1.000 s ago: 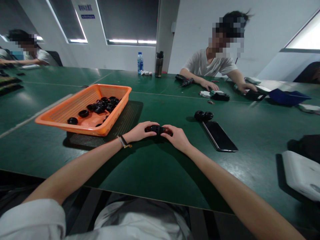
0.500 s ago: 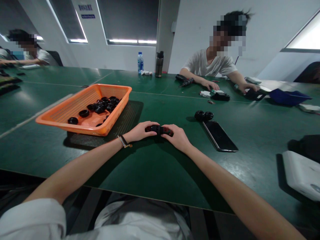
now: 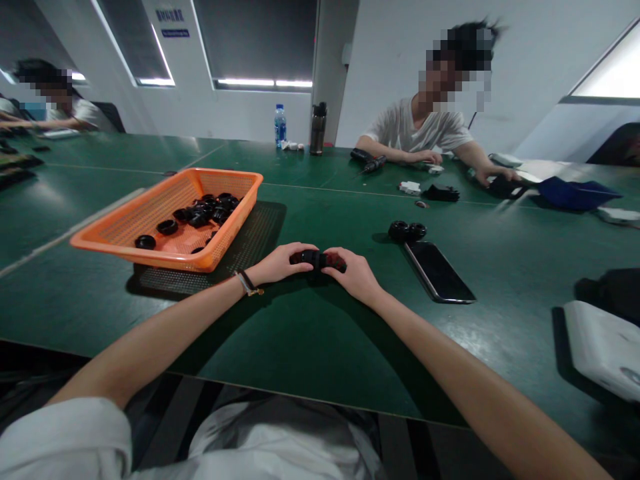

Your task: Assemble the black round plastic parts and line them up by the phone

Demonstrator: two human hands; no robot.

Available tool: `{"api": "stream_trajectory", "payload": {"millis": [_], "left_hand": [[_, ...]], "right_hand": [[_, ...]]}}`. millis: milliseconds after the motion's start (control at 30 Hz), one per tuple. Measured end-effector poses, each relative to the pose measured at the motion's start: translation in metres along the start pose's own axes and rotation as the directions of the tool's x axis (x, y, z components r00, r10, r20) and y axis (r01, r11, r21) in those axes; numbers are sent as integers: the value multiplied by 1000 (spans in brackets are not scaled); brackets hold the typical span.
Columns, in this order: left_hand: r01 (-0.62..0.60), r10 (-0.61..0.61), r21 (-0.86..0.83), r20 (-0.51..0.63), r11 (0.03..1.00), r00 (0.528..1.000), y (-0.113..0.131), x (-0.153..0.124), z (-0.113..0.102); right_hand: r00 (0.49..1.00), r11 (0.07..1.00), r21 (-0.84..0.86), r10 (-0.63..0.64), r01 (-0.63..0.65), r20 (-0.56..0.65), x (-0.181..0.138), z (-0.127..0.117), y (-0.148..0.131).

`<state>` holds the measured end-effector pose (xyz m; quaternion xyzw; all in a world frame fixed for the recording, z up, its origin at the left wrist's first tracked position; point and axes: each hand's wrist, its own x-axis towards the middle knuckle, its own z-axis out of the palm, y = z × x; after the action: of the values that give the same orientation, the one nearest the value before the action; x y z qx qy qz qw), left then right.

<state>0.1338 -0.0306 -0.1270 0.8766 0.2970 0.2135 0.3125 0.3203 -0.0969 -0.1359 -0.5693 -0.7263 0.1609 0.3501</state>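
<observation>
Just above the green table (image 3: pixel 280 333), a small black part with two rounded ends (image 3: pixel 319 260) lies crosswise between my hands. Its left end is pinched in the fingers of my left hand (image 3: pixel 280 262), and its right end in those of my right hand (image 3: pixel 357 275). My fingers cover much of it, so its exact kind does not show. A similar black double-ring part (image 3: pixel 407 231) rests farther right, touching or close to the top of a dark-screened phone (image 3: pixel 440 272). Loose black ring-shaped parts (image 3: pixel 200 213) lie in an orange plastic basket (image 3: pixel 125 250) to the left.
Across the table a person (image 3: pixel 420 130) handles a dark object near a blue tray (image 3: pixel 580 193). A power drill (image 3: pixel 369 160), a water bottle (image 3: pixel 281 127) and a dark flask (image 3: pixel 318 130) stand or lie at the back. At the right edge is a white device (image 3: pixel 603 347).
My hands and the black part between them stay almost still. Across the table, the person's one hand has drawn back from the black object lying there.
</observation>
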Motion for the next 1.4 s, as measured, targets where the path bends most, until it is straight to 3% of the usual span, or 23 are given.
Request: {"api": "stream_trajectory", "payload": {"millis": [1400], "left_hand": [[-27, 26, -12, -8, 1000, 1000, 1, -1, 0]], "right_hand": [[1000, 1000, 25, 1, -2, 29, 0, -1, -2]]}}
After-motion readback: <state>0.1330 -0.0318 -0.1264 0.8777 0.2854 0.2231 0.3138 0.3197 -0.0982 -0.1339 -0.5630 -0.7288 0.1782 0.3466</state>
